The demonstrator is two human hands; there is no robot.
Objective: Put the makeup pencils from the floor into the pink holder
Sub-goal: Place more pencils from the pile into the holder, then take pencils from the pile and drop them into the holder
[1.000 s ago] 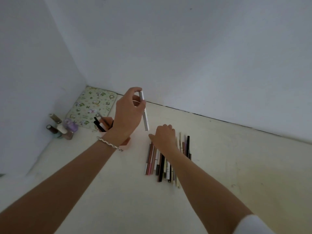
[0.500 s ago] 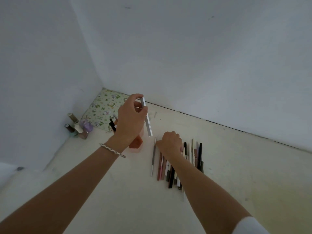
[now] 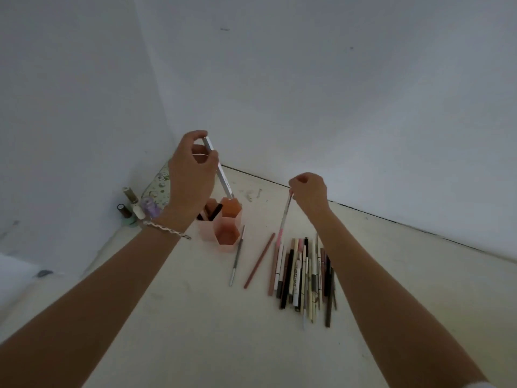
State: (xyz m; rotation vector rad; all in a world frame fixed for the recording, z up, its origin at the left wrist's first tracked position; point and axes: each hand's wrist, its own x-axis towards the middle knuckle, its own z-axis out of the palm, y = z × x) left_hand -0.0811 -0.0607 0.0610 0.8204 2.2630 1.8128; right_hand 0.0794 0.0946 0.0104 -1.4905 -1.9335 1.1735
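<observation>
- Two bare hands are up above the cream floor (image 3: 181, 331), each holding one makeup pencil.
- Left hand (image 3: 193, 175), with a braided bracelet (image 3: 167, 229) on its wrist, hovers over the pink holder (image 3: 205, 232). Thumb and fingers are curled round the upper end of a white pencil (image 3: 221, 175).
- That white pencil slants down to the right, and its lower tip sits at the mouth of the holder's far compartment. Whether it is already inside, I cannot tell.
- Right hand (image 3: 310, 191) is raised to the right of the holder and pinches the top of a pink-tipped pencil (image 3: 284, 219). It hangs nearly upright, pink end down, just over the near edge of the pencil pile (image 3: 305, 278).
- Many pencils lie side by side in that pile, on the floor right of the holder: black, brown, cream and pink ones.
- Between the pile and the holder lie two loose pencils: a grey pencil (image 3: 237, 259) just beside the holder's front compartment, and a reddish-brown pencil (image 3: 258, 260) further right.
- Some dark pencils (image 3: 214, 212) stand in the holder's left compartment; the front compartment shows only its floor.
- Left of the holder, by the wall corner, stand several nail polish bottles (image 3: 130, 205), and a patterned pouch (image 3: 159, 183) shows behind them, partly hidden by the left hand.
</observation>
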